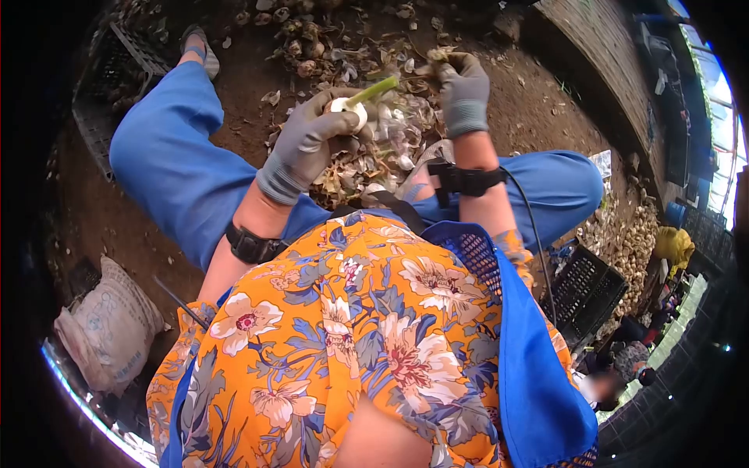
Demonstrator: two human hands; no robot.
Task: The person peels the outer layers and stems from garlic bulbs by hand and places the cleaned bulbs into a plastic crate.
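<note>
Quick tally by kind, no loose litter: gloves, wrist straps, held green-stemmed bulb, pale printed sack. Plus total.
Gloves (left glove, right glove): 2
Wrist straps (left strap, right strap): 2
Green-stemmed bulb: 1
Pale printed sack: 1
Total: 6

At the upper left of our view we see a dark crate (95, 125) on brown soil (530, 101), and lower on that side a pale, creased sack (113, 327) with printing on it. On the right we have a plank wall (601, 62), with bright daylight (714, 70) beyond it. Below, we make out a tilted black crate (577, 292), a yellow bag (673, 244) farther out and, near the corner, another person (628, 359), small and unclear.
</note>
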